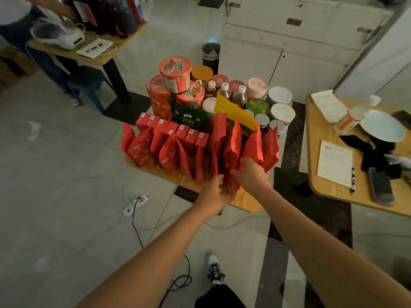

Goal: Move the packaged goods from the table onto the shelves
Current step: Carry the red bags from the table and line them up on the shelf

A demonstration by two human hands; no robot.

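Head view showed the desk (247,203) loaded with packaged goods. At its 5 o'clock edge, the left hand (214,192) gripped the base of a bunch of upright red pouches (231,150). The right hand (251,177) clasped the same bunch from 3 o'clock. Noodle cups (175,72) were stacked at 11 o'clock.

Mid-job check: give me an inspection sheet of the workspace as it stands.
Surface: wooden table, crowded; bare only at its near edge.
Job's things: red pouches upright in front; red boxes, noodle cups, bottles and tins behind.
Clutter: plate, phone and papers on the right side table.
Grippers: left hand and right hand both grip red pouches at front right.
Cables: power strip and cords on the floor.
Surroundings: white cabinet, bin, another person at far left.
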